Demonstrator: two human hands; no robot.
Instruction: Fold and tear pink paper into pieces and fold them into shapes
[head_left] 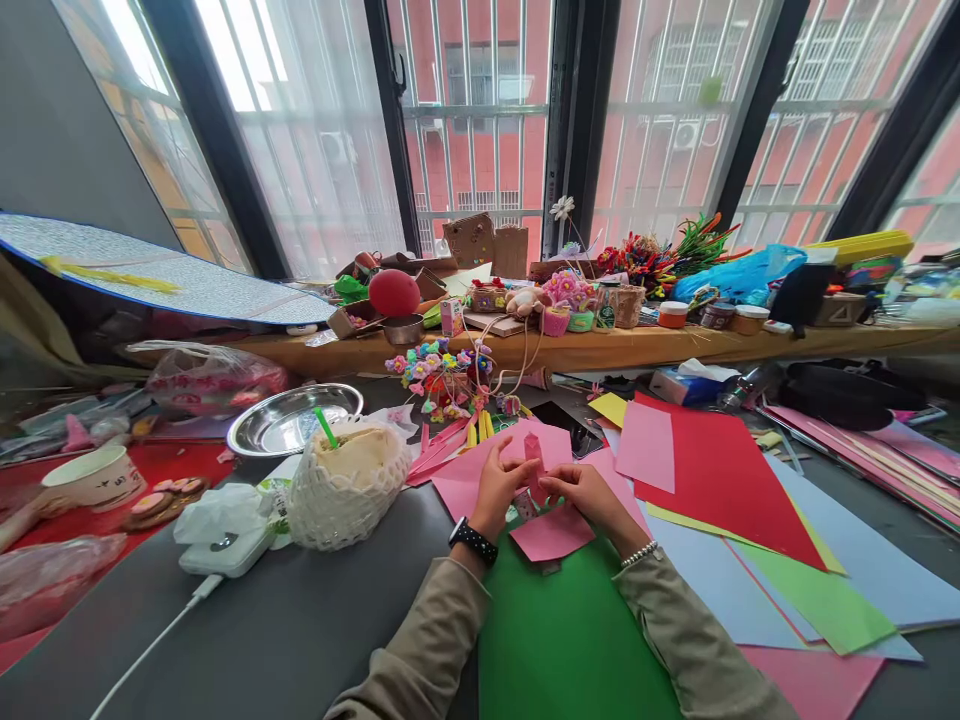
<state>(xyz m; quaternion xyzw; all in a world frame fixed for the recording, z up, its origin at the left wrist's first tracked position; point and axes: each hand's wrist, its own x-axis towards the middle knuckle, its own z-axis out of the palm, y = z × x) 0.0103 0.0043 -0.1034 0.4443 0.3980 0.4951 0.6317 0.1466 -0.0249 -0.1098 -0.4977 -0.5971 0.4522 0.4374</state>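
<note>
Between the hands (499, 487) is a narrow pink paper piece (533, 450); both pinch it.

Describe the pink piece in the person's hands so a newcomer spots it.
Start at the green sheet at bottom centre. Near its far end, the left hand and right hand pinch a small pink piece. It is narrow and folded, unlike the broader, flat pink sheets around it.
</note>
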